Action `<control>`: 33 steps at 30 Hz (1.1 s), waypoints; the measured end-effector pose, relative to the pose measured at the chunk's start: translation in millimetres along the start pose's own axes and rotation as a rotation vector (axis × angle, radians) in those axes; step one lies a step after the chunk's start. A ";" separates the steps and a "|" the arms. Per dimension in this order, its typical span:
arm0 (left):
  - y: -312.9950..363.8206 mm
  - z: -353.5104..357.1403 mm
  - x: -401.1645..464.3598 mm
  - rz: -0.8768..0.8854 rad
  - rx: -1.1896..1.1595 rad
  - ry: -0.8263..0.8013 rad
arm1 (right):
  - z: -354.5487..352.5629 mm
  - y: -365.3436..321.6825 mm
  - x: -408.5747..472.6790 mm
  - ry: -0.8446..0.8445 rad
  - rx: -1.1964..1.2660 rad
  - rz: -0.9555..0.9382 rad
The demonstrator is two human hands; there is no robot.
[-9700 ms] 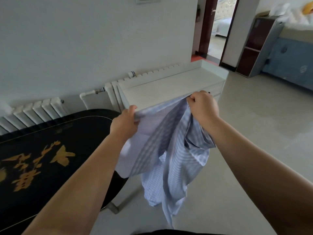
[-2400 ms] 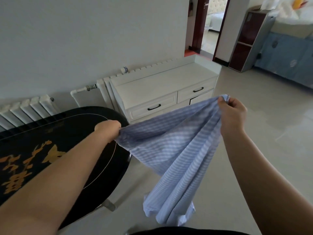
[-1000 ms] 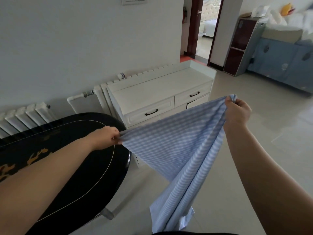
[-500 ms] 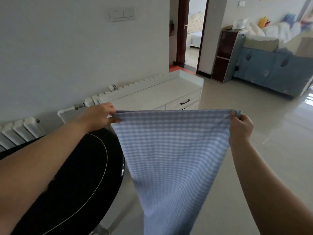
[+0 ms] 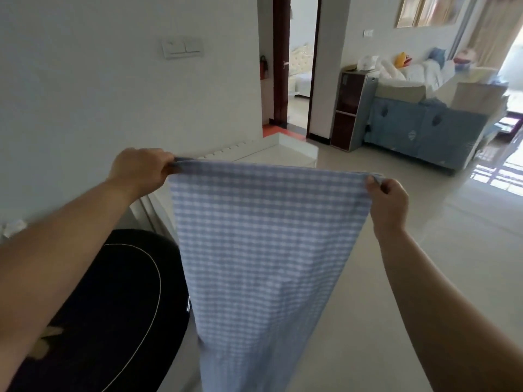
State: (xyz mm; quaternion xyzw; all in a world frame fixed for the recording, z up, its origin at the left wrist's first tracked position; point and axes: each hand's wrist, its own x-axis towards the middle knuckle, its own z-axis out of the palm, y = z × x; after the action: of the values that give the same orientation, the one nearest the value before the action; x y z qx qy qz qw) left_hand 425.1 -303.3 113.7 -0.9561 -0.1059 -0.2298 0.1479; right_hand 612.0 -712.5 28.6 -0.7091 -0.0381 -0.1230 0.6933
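**Checked cloth held up by two corners**

A blue-and-white checked cloth (image 5: 263,250) hangs in the air, stretched flat between both hands. Its lower end runs out of view below. The hanging length looks like the main risk: lowered carelessly, it could drag on the floor (image 5: 438,264) or snag the edge of the worktop (image 5: 121,306) just to its left. The left hand (image 5: 138,171) grips the top left corner, fingers curled round the hem. The right hand (image 5: 389,202) pinches the top right corner between thumb and fingers. Both grips take only a little fabric, so a sharp shake could pull a corner free and let the cloth drop crooked.

The room has a pale wall (image 5: 85,80) on the left and a light, glossy floor. A blue sofa (image 5: 418,131) stands far right. The black worktop sits lower left, a thin pale line near its rim. Behind the cloth is a white cabinet (image 5: 285,152), then an open doorway (image 5: 298,80) and a wall switch (image 5: 182,48).
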 end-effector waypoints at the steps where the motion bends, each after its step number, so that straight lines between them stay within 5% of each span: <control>1: -3.6 -1.3 5.3 -0.016 0.024 0.000 | 2.3 -6.5 0.7 -0.018 -0.019 -0.041; 6: -13.6 4.8 19.8 -0.357 -0.086 -0.064 | 15.9 -26.3 1.9 -0.074 -0.042 -0.172; 11: -26.4 16.2 34.4 -0.463 -0.161 -0.189 | 32.1 -45.9 -12.0 -0.114 0.063 -0.122; 19: -114.5 42.2 36.6 -0.377 -0.056 -0.107 | 59.6 -85.7 -75.8 -0.786 0.204 0.132; 24: -200.3 67.1 -1.7 -0.524 -0.047 -0.302 | 149.5 -93.5 -173.4 -0.970 0.228 0.252; 26: -238.2 76.7 -27.1 -0.604 -0.151 -0.412 | 195.9 -83.7 -216.1 -1.027 0.269 0.328; 30: -292.8 103.1 -96.8 -1.044 -0.808 -0.582 | 283.4 -65.1 -305.2 -1.169 0.252 0.430; 33: -316.8 131.0 -151.6 -1.213 -1.055 -0.711 | 327.2 -49.5 -362.6 -1.310 0.183 0.529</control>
State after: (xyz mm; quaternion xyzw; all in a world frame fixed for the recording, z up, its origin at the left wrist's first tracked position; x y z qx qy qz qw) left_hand 260.7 15.6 5.0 -0.6935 -0.5154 0.0236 -0.5028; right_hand 290.2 -343.6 -8.4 -0.5615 -0.2838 0.5045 0.5913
